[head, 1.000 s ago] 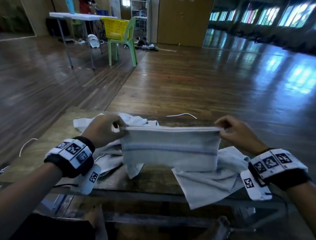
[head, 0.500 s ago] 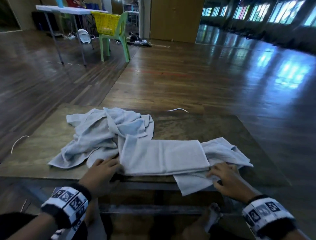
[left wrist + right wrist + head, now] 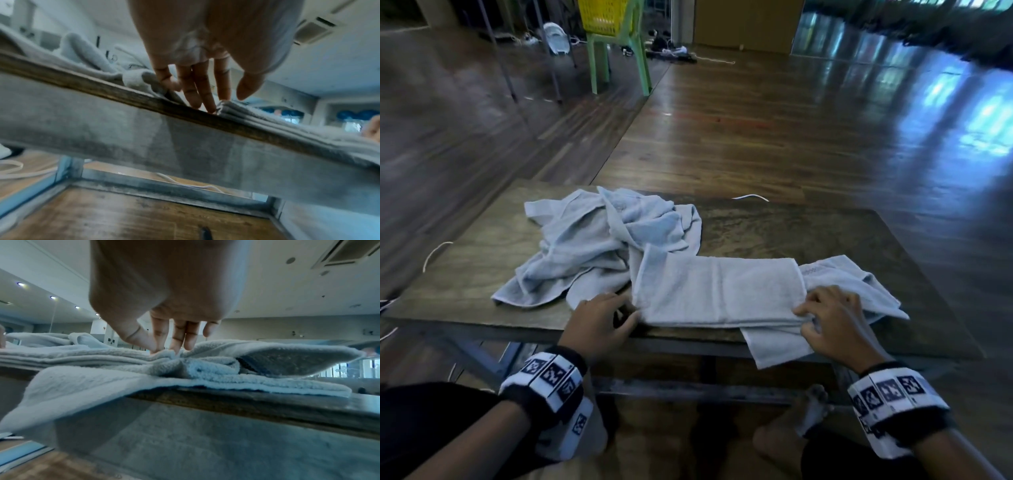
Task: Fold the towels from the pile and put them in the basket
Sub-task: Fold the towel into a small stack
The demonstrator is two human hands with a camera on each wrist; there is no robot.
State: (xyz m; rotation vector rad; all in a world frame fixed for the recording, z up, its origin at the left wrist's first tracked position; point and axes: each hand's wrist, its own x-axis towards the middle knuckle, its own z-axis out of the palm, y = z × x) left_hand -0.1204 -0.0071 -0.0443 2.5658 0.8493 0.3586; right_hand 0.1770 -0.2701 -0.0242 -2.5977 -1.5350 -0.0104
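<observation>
A pale grey towel [image 3: 719,294], folded into a long strip, lies flat at the front of the wooden table [image 3: 825,233]. My left hand [image 3: 602,318] rests at its left end with straight fingers; in the left wrist view the fingertips [image 3: 209,107] touch the table edge beside the towel [image 3: 277,126], thumb apart. My right hand [image 3: 832,322] pinches the towel's right end; thumb and fingers [image 3: 164,348] bunch the cloth there. A loose pile of towels [image 3: 602,250] lies behind the left hand. The yellow basket [image 3: 606,15] stands on a green chair far back.
Another unfolded towel [image 3: 852,291] lies under the strip's right end, and one corner [image 3: 774,346] hangs over the table's front edge. A white cord [image 3: 750,197] lies beyond the table's far edge. My bare feet [image 3: 811,411] are under the table. Bare tabletop shows at the far right.
A second ago both hands held the towel stretched in the air. It now lies folded on the table, and the hands have dropped to its two ends at the front edge.
</observation>
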